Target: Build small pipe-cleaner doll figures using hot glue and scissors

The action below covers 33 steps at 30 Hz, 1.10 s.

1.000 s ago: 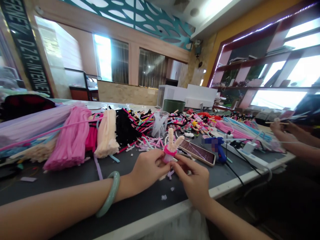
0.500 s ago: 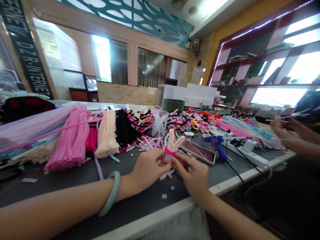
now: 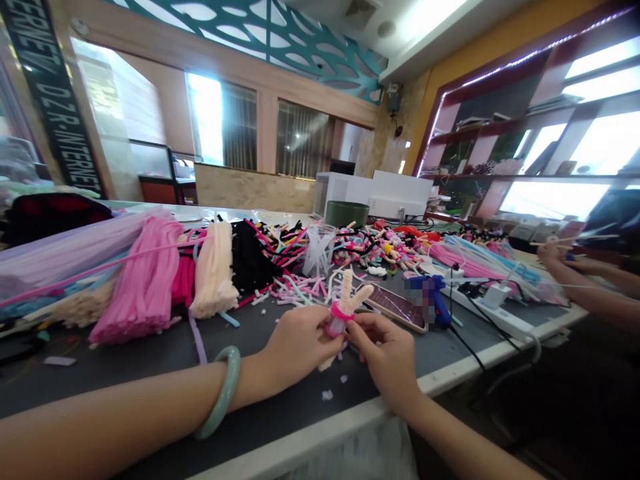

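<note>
Cream pipe-cleaner figure (image 3: 347, 294) with hot-pink band (image 3: 339, 311)

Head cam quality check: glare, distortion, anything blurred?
Head view: the window blows out to white; wide-angle distortion bows the bench edge; the left hand and right hand on the pipe-cleaner figure look sharp; the glue gun is partly pixelated.
</note>
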Available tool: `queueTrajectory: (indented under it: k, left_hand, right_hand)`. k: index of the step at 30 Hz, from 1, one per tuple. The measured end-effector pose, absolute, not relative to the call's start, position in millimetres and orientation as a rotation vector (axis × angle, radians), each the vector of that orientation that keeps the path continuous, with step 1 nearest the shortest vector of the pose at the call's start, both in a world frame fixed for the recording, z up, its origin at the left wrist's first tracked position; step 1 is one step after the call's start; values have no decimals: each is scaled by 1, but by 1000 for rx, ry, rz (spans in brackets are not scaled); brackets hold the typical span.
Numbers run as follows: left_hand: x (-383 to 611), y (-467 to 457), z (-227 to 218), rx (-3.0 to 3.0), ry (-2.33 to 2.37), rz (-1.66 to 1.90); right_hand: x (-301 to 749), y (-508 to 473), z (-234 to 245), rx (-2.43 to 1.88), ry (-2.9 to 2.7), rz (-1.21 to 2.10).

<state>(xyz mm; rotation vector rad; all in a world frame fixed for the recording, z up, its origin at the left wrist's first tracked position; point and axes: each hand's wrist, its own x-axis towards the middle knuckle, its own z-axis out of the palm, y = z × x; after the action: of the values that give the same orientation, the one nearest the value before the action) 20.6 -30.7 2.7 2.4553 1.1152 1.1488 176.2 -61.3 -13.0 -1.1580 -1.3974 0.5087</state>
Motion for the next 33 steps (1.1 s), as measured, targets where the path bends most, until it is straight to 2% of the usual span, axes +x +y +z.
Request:
queueTrajectory:
  k: [7,16,24,33]
  left_hand:
    - [20,-32,2,2464,1092,1159]
    - [21,-29,2,2524,1070,1211]
    - [19,-34,2,2483,987,1307]
    - [20,-33,4,2487,1014,1352]
  right_hand:
    - [178,-63,-14,-1151,-1424,471]
    - [178,-60,-17,-1081,-1418,632]
    - [180,-68,-15,-1073,-1457,402]
    - [179,-62,-14,-1038,-1338,609]
